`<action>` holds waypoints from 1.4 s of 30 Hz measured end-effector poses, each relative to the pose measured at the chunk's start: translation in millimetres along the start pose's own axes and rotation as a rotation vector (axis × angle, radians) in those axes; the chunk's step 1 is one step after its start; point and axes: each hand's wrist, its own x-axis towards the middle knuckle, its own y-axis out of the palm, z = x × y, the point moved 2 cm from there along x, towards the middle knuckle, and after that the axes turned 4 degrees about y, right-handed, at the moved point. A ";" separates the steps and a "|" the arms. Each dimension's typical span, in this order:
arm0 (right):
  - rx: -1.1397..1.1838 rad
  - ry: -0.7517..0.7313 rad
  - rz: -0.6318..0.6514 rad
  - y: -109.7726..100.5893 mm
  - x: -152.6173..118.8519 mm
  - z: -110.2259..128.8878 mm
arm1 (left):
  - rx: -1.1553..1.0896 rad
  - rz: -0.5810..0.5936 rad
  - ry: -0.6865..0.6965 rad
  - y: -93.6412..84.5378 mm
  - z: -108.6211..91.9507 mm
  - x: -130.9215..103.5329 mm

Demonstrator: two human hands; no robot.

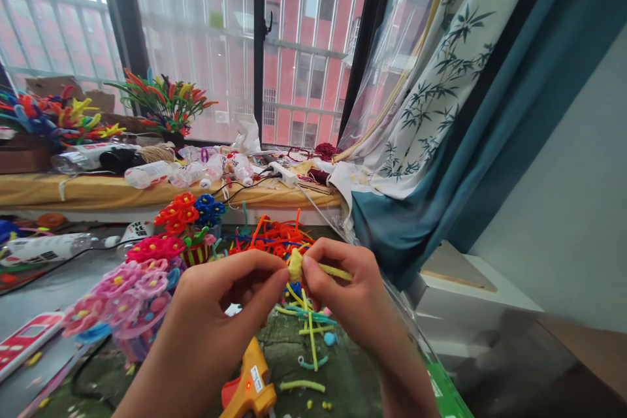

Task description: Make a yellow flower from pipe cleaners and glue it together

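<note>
Both my hands are raised over the work table, pinching one yellow pipe cleaner (296, 264) between them. My left hand (223, 304) grips its curled end with thumb and forefinger. My right hand (343, 287) holds the same curl from the other side, and the straight yellow stem sticks out to the right over its fingers. Below my hands lie cut green and yellow pipe cleaner pieces (308, 323) on the dark mat. An orange glue gun (249, 388) rests under my left wrist.
Pink pipe cleaner flowers (125, 294) stand at the left, red and blue ones (189, 212) behind them. A tangle of orange pipe cleaners (272, 235) lies beyond my hands. The windowsill holds plastic bottles (147, 173), a power strip (283, 174) and colourful bouquets (164, 101). A teal curtain (441, 196) hangs at the right.
</note>
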 end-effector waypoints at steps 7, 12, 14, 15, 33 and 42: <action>-0.001 -0.014 0.024 0.3 0.9 0.1 | 0.147 -0.001 0.070 2.6 2.3 -4.0; -0.021 -0.020 0.013 1.1 1.5 -2.7 | 0.304 -0.017 0.208 3.3 3.3 -8.6; -0.023 -0.016 0.011 1.0 1.2 -3.3 | 0.370 -0.070 0.256 4.1 1.0 -9.5; -0.022 -0.013 0.010 1.0 0.9 -3.4 | 0.402 -0.098 0.287 5.0 -0.7 -9.8; -0.047 0.053 -0.131 7.7 -1.3 0.5 | 1.094 -0.219 0.782 31.2 -10.2 -24.2; 0.136 0.107 -0.092 1.8 1.6 -5.8 | 0.778 -0.300 0.677 22.0 -7.5 -16.7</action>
